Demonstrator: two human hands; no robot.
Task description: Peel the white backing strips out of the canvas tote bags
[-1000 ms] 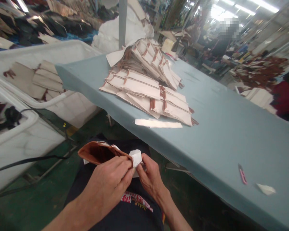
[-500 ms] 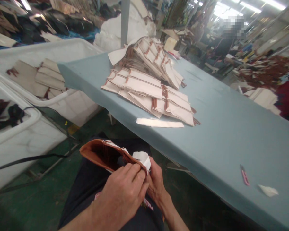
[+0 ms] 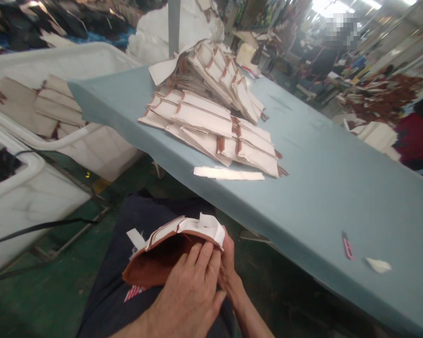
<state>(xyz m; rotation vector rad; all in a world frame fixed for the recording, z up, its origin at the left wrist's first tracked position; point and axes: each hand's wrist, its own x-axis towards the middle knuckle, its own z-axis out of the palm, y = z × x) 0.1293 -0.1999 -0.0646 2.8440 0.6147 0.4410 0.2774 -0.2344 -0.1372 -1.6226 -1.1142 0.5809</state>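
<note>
A brown fabric pouch-like piece (image 3: 150, 270) with a pale lining edge rests over my lap, its mouth gaping toward me. White strips (image 3: 211, 224) stick up along its upper rim, and another white tab (image 3: 136, 238) juts out at its left end. My left hand (image 3: 193, 277) grips the near right part of the piece, fingers laid over its edge and reaching inside. At the right end, my right hand (image 3: 228, 260) is closed around the piece from behind; most of its fingers are hidden.
Stacks of cream pieces with brown edging (image 3: 211, 117) lie on the blue-covered table (image 3: 310, 206). Near them is a cream strip (image 3: 229, 173). A pink-handled cutter (image 3: 347, 246) and a pale scrap (image 3: 379, 265) lie at right. White bins (image 3: 102, 145) stand left.
The brown piece has turned so its mouth opens wider and its white-stripped rim shows more. My left hand has moved slightly down with it; the view has shifted a little.
</note>
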